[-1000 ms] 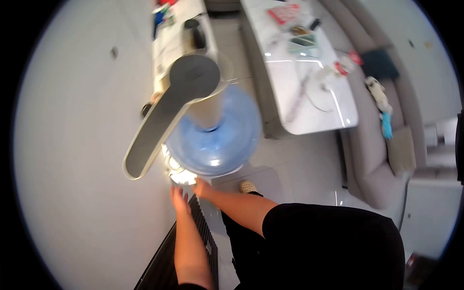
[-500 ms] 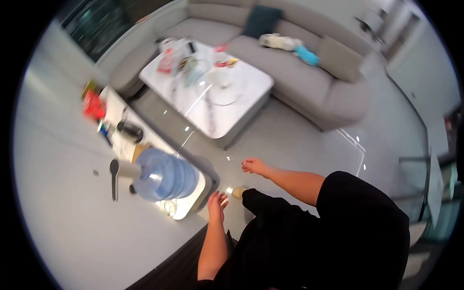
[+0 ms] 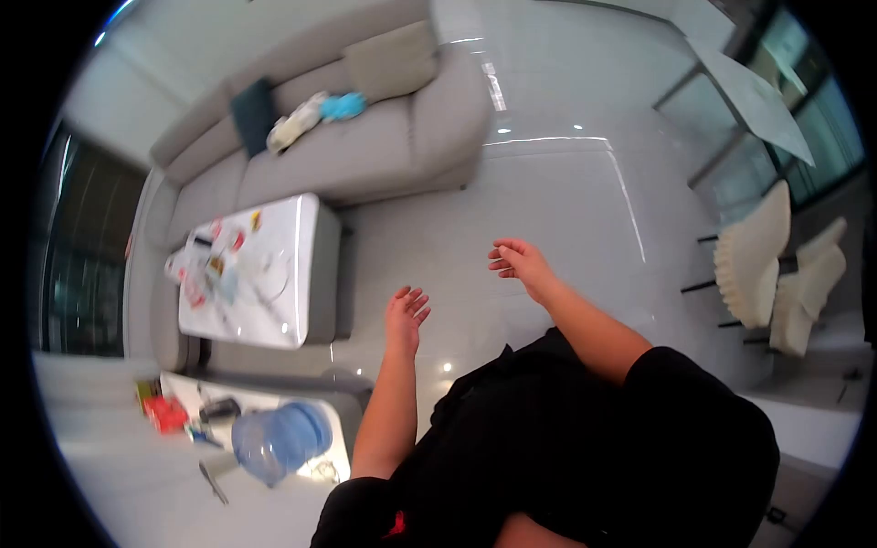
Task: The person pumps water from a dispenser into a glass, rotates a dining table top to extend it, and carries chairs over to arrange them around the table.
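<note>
Blue water jug (image 3: 281, 440) stands, in our head view, on a white cabinet (image 3: 341, 446) at the lower left of the frame, with a pale pump (image 3: 214, 469) fitted to it. Near the centre we see our left hand (image 3: 405, 318) in the air, empty, fingers loosely spread, to the right of a white coffee table (image 3: 260, 321). Further right hangs our right hand (image 3: 523, 265), also empty, its fingers slightly bent and apart. At the upper left we see a grey sofa (image 3: 338, 164); at the right, cream chairs (image 3: 760, 251).
</note>
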A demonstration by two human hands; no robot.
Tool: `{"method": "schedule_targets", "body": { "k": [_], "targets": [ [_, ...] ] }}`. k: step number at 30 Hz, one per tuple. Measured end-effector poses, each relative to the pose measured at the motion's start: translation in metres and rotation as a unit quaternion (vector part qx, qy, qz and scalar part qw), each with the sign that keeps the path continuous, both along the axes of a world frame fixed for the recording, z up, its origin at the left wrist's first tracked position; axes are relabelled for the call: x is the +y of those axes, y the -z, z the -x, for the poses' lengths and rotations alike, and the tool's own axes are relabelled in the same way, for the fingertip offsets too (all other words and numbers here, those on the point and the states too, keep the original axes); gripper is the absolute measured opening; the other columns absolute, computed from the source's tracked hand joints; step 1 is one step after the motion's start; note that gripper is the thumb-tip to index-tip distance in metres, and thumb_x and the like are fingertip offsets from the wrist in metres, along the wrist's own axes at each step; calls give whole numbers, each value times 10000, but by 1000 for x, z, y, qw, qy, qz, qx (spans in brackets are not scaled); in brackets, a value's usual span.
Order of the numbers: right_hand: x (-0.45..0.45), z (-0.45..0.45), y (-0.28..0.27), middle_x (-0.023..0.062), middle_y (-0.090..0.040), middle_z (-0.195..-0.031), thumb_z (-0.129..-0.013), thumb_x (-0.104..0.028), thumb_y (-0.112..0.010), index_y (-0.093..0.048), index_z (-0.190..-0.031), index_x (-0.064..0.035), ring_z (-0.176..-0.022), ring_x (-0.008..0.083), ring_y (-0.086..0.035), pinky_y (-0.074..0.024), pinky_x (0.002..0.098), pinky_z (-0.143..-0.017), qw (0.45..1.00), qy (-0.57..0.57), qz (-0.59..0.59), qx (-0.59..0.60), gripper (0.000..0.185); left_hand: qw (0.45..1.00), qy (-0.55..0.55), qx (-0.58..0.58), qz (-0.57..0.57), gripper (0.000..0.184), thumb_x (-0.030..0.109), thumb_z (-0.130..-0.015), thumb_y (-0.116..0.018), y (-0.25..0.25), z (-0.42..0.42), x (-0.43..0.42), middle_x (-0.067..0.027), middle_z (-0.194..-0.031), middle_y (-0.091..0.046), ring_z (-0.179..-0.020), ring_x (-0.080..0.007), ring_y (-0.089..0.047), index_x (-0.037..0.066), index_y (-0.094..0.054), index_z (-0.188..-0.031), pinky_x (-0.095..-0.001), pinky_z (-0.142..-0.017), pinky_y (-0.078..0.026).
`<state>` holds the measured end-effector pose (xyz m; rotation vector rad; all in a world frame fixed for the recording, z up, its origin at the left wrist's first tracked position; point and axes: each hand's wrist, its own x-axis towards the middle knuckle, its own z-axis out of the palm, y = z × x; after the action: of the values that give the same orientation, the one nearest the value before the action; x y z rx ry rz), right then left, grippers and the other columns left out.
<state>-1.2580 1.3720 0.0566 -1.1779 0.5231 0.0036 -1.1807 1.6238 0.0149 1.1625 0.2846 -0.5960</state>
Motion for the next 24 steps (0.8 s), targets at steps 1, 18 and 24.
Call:
{"method": "schedule_targets", "body": {
  "k": [1,18,24],
  "targets": [
    [-26,10,-6,81,-566,-992,-866,-200,-448,-465,-1124,-13,-849,158,-567,-445,277,-705,999,31,-13,-9,320,1000,29,-8,1,395,176,-801,-472,-5,-3,-35,-128,-1056,-522,-950,-245,-524,22,-392,-1155,-373,-775,-444],
    [-421,22,-11,74,-578,-957,-866,-187,-453,-491,-1080,-28,-819,144,-567,-441,269,-704,965,260,-16,-10,269,932,360,-27,-8,173,81,-794,-563,-14,-63,-547,-10,-618,-441,-537,-118,-453,88,-398,-742,-255,-511,-387],
    [-532,-35,-15,72,-576,-950,-867,-191,-456,-494,-1066,-35,-807,144,-568,-442,267,-696,945,326,10,-2,256,908,418,10,-43,263,187,-802,-598,-27,-135,-699,39,-457,-313,-335,-63,-274,116,-379,-675,-219,-309,-190]
  ]
}}
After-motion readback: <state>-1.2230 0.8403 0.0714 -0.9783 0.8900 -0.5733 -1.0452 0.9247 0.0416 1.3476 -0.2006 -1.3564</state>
